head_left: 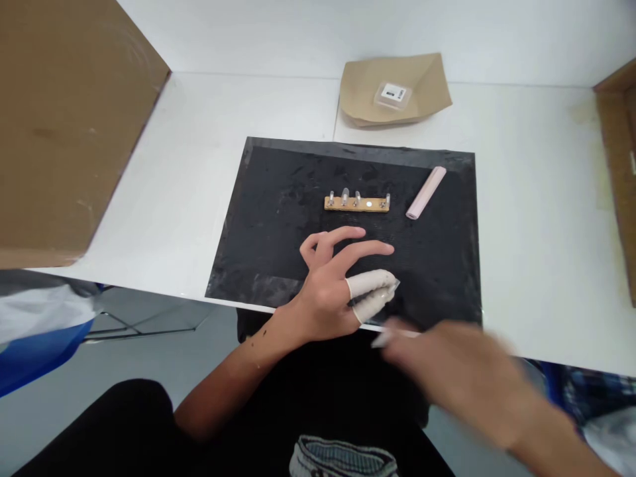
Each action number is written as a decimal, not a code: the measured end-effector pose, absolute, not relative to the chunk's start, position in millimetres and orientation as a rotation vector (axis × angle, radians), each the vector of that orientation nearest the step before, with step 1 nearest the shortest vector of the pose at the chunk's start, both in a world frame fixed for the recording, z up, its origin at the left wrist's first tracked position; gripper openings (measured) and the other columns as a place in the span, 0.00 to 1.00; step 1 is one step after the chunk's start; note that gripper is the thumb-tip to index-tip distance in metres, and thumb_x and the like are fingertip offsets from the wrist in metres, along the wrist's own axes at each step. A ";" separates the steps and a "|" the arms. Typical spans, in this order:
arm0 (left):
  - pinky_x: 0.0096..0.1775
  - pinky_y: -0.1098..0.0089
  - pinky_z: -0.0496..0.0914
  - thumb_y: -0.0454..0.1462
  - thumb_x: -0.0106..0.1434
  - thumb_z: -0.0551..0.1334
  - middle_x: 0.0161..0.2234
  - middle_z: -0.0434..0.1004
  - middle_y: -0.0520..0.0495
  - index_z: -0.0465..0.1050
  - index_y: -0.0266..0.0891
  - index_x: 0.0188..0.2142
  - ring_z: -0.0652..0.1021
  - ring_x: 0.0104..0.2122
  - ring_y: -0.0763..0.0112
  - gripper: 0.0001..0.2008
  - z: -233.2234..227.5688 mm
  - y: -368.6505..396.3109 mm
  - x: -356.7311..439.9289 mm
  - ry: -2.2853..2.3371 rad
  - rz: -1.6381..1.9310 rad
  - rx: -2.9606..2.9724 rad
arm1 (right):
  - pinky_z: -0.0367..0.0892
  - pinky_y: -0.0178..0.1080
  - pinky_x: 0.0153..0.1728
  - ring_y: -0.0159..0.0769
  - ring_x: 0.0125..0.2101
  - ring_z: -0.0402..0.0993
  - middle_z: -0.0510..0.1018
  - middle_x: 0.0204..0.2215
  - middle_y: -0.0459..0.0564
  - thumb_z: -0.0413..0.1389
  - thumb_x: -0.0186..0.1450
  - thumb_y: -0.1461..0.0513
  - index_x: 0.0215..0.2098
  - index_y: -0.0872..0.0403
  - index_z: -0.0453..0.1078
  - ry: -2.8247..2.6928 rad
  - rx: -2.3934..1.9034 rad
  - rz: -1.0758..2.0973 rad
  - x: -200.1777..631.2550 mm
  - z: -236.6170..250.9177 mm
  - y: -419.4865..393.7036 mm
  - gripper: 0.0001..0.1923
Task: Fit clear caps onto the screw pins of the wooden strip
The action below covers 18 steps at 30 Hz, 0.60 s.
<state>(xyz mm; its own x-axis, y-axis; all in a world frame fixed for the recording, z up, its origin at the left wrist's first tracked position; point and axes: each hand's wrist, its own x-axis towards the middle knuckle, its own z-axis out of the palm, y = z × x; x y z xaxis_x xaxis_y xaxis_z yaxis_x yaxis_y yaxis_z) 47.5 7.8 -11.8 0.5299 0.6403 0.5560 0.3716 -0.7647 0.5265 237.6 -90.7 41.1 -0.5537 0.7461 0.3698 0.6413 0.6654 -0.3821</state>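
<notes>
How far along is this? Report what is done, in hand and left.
Done: the small wooden strip with metal pegs and the pink tube lie on the black mat. In hand: the left hand pinches something tiny between two covered fingertips; the right hand is blurred. Left: strip and tube are untouched, one peg spot apparently bare.
</notes>
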 end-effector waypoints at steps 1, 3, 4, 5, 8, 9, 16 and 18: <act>0.54 0.53 0.58 0.37 0.64 0.68 0.50 0.82 0.51 0.78 0.47 0.37 0.72 0.57 0.57 0.02 -11.9 7.5 47.8 0.833 1.095 2.425 | 0.62 0.36 0.17 0.30 0.17 0.67 0.77 0.21 0.46 0.46 0.74 0.68 0.40 0.57 0.77 -2.397 -1.001 0.256 234.2 41.0 -90.6 0.16; 0.54 0.52 0.58 0.37 0.64 0.68 0.50 0.82 0.51 0.78 0.47 0.37 0.72 0.57 0.57 0.02 -12.0 7.0 48.0 0.827 1.102 2.428 | 0.61 0.35 0.16 0.30 0.17 0.68 0.77 0.21 0.46 0.45 0.74 0.69 0.39 0.58 0.78 -2.370 -1.015 0.155 227.4 41.5 -89.3 0.18; 0.54 0.52 0.58 0.37 0.64 0.68 0.50 0.82 0.51 0.78 0.47 0.37 0.72 0.57 0.57 0.02 -11.9 6.8 48.0 0.827 1.102 2.432 | 0.59 0.35 0.14 0.30 0.17 0.67 0.77 0.21 0.46 0.45 0.74 0.69 0.38 0.58 0.78 -2.334 -1.075 0.085 224.7 41.8 -88.6 0.18; 0.54 0.52 0.58 0.36 0.64 0.68 0.50 0.82 0.51 0.78 0.47 0.37 0.72 0.57 0.57 0.03 -11.8 6.6 48.0 0.827 1.107 2.432 | 0.58 0.34 0.13 0.30 0.15 0.66 0.77 0.20 0.45 0.46 0.74 0.69 0.38 0.58 0.78 -2.295 -1.138 0.017 222.5 42.0 -88.0 0.18; 0.53 0.52 0.59 0.36 0.64 0.68 0.49 0.82 0.50 0.78 0.46 0.37 0.72 0.56 0.57 0.02 -10.8 5.9 48.1 0.830 1.108 2.429 | 0.57 0.34 0.11 0.29 0.14 0.62 0.76 0.19 0.43 0.46 0.73 0.67 0.35 0.55 0.77 -2.322 -1.055 -0.029 221.2 42.1 -86.6 0.18; 0.53 0.53 0.59 0.36 0.64 0.68 0.49 0.82 0.50 0.78 0.46 0.37 0.73 0.56 0.57 0.02 -10.5 5.6 48.1 0.831 1.114 2.424 | 0.60 0.33 0.13 0.29 0.14 0.63 0.76 0.20 0.43 0.45 0.74 0.67 0.39 0.58 0.78 -2.360 -1.009 0.016 223.0 42.0 -85.7 0.18; 0.54 0.53 0.58 0.37 0.64 0.67 0.49 0.82 0.51 0.78 0.47 0.36 0.72 0.56 0.57 0.02 -9.5 4.5 47.7 0.831 1.104 2.434 | 0.59 0.33 0.11 0.28 0.10 0.61 0.74 0.16 0.43 0.43 0.75 0.67 0.35 0.54 0.78 -2.357 -1.053 0.125 231.0 38.4 -86.2 0.21; 0.54 0.53 0.58 0.37 0.64 0.68 0.49 0.82 0.51 0.79 0.47 0.36 0.72 0.56 0.57 0.02 -9.6 4.7 47.4 0.832 1.101 2.435 | 0.64 0.31 0.16 0.27 0.14 0.66 0.79 0.22 0.45 0.44 0.75 0.67 0.36 0.57 0.78 -2.316 -1.037 0.174 228.5 39.3 -89.5 0.20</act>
<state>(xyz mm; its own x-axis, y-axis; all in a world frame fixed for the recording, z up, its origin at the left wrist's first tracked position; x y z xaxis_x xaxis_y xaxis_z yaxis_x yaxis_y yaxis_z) 47.4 4.7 -9.6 0.5281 0.6343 0.5646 0.3701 -0.7704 0.5192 228.5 -89.5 39.3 -0.5225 0.7167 0.4619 0.6396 0.6877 -0.3435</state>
